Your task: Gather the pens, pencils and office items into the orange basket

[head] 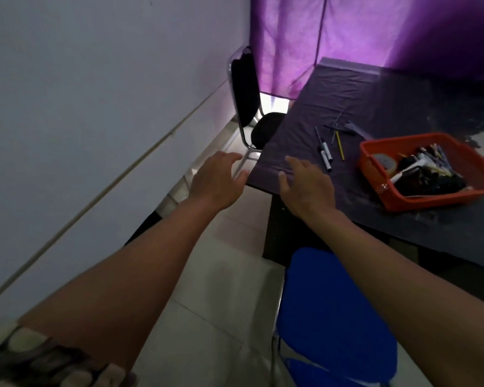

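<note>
The orange basket [419, 201] stands on the dark table at the right, filled with pens, a tape roll and other dark office items. Left of it on the tabletop lie two white markers [325, 155], a yellow pencil [339, 145] and several thin dark pens [336, 127]. My right hand [308, 185] hovers palm-down over the table's near left corner, fingers apart and holding nothing. My left hand [217, 180] is stretched out beyond the table's left edge, above the floor, fingers spread and empty.
The dark table [313, 113] carries a wrinkled purple cloth. A black chair [246, 93] stands at the table's far left end beside the wall. A blue stool [330, 311] sits below my right forearm. Purple curtains hang behind the table.
</note>
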Action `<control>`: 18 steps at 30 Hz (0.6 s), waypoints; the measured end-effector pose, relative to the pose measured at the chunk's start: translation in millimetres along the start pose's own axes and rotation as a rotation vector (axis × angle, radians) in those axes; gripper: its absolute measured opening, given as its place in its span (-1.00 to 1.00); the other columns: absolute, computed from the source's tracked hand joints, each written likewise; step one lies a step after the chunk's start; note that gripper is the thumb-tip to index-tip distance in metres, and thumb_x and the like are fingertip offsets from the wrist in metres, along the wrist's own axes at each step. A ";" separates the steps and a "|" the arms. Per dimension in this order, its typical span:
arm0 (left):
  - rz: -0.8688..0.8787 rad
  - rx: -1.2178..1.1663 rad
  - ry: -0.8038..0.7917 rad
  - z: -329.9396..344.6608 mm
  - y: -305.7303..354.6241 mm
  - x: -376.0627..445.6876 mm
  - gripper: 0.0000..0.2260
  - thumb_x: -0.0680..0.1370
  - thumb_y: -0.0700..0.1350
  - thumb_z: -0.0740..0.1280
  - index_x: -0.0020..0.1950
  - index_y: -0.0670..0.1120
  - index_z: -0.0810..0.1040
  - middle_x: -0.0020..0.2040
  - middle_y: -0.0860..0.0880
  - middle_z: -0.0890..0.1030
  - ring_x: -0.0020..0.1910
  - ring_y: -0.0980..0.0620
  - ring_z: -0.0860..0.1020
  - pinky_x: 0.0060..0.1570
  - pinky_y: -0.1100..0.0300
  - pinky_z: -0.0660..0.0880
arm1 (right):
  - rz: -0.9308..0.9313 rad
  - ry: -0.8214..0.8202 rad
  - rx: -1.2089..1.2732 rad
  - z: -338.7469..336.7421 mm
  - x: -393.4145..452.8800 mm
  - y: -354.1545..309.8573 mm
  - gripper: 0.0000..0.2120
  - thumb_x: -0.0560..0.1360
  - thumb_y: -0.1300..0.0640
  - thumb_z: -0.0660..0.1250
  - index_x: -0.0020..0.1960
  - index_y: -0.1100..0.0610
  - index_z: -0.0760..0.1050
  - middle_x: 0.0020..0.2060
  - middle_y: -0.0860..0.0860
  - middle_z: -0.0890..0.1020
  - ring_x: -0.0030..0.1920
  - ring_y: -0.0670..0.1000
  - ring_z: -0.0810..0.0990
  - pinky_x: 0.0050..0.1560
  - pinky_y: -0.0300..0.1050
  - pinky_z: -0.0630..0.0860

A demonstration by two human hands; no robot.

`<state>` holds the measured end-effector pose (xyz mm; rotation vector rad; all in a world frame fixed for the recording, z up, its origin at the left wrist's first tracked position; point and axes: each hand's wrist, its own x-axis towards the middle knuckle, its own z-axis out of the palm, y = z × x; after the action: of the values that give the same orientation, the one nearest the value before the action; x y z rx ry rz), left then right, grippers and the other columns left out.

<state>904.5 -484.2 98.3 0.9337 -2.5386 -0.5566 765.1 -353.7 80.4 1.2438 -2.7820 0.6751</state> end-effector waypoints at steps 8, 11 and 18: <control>0.184 -0.056 -0.101 31.3 -0.7 103.4 -0.62 0.58 0.04 0.33 0.36 -0.06 0.52 0.29 -0.10 0.55 0.27 -0.11 0.51 0.22 0.05 0.45 | 0.180 0.104 -0.041 10.4 53.0 5.8 -0.55 0.61 -0.04 0.20 0.46 0.07 0.38 0.34 0.11 0.51 0.31 0.17 0.47 0.21 0.08 0.39; 0.251 -0.074 -0.154 51.8 4.2 144.9 -0.60 0.57 0.06 0.34 0.37 -0.05 0.51 0.30 -0.11 0.55 0.25 -0.11 0.52 0.20 -0.02 0.49 | 0.228 0.154 -0.066 19.9 77.6 26.0 -0.58 0.59 -0.03 0.23 0.40 0.09 0.44 0.27 0.11 0.56 0.24 0.19 0.52 0.14 0.10 0.44; 0.331 -0.104 -0.255 98.0 4.8 230.3 -0.62 0.57 0.04 0.36 0.35 -0.05 0.53 0.29 -0.08 0.54 0.24 -0.09 0.53 0.19 0.03 0.49 | 0.413 0.181 -0.064 37.2 143.8 67.7 -0.64 0.57 -0.01 0.25 0.32 0.08 0.51 0.17 0.09 0.60 0.16 0.19 0.56 0.06 0.09 0.48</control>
<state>692.6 -613.4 65.6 0.4125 -2.7768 -0.7332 624.4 -430.0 48.5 0.5631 -2.8967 0.6671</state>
